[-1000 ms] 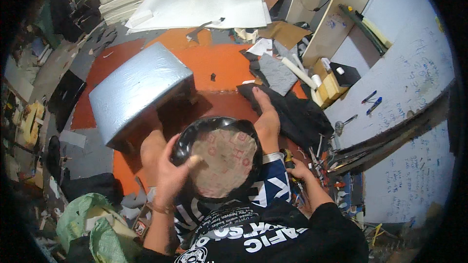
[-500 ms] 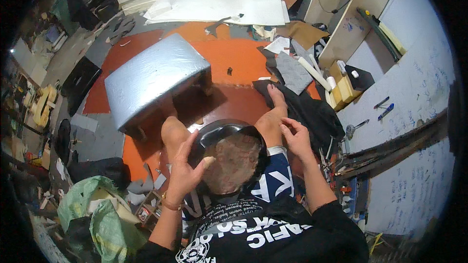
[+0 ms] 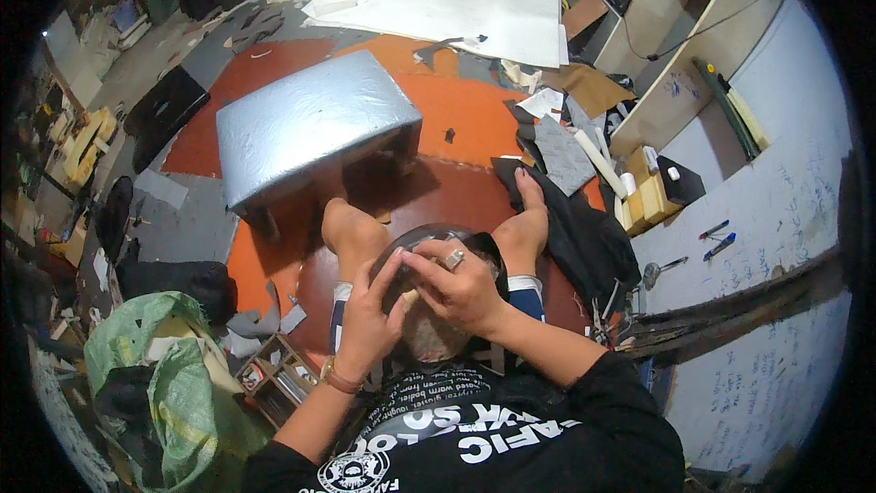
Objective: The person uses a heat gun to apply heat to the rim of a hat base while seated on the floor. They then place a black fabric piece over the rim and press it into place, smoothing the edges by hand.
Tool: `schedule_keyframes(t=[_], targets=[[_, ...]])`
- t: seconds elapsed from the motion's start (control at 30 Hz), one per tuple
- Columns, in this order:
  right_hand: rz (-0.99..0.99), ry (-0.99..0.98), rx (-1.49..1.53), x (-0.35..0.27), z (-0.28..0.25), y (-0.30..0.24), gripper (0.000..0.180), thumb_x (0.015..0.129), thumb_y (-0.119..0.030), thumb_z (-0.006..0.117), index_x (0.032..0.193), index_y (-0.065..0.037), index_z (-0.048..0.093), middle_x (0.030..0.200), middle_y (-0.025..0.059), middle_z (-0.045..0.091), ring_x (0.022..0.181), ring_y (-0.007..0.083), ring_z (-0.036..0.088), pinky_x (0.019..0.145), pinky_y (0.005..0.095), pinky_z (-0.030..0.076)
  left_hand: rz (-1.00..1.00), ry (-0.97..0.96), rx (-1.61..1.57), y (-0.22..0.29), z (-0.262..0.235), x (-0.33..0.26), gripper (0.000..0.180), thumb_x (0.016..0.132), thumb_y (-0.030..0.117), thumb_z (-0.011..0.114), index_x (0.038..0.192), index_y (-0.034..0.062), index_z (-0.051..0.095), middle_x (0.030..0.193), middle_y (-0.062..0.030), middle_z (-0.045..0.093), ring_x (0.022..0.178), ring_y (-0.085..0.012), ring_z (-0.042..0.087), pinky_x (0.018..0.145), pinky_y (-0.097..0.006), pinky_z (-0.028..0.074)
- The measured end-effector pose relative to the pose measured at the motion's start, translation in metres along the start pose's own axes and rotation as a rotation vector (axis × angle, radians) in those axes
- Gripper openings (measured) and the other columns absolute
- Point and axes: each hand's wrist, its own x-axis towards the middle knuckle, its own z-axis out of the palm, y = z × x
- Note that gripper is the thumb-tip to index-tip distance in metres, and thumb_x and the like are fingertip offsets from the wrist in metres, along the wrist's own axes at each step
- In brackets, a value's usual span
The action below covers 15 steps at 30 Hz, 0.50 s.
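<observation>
Round black helmet (image 3: 429, 246) with worn beige lining, left hand (image 3: 370, 315) and right hand (image 3: 456, 288) fingers gripping it, crinkled silver box (image 3: 310, 123) beyond

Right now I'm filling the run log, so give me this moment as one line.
left hand: on round black helmet shell in lap | right hand: pressing its inner lining | ahead: silver foil-covered box on orange floor mat
</observation>
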Motion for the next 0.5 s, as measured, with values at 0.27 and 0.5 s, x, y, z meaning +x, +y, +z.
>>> schedule_keyframes(t=[0.27,0.5], targets=[[-0.384,-0.003,-0.271,0.021,-0.002,0.018,0.05,0.078,-0.018,0.072,0.126,-0.008,0.078,0.119,0.0057,0.076,0.096,0.0266,0.069,0.083,0.0406,0.059,-0.045,0.027,0.02,0.003,-0.002,0.004,0.072,0.089,0.003,0.079,0.157,0.0159,0.059,0.146,-0.026,0.059,0.128,-0.0487,0.065,0.109,-0.048,0.055],[-0.441,-0.027,-0.247,0.018,0.001,0.036,0.045,0.076,-0.021,0.071,0.117,-0.005,0.08,0.115,0.0035,0.074,0.1,0.0245,0.067,0.088,0.0397,0.055,-0.068,0.035,0.016,0.003,0.002,0.009,0.079,0.086,-0.001,0.077,0.161,0.0131,0.055,0.144,-0.0235,0.064,0.13,-0.0444,0.065,0.112,-0.047,0.053]])
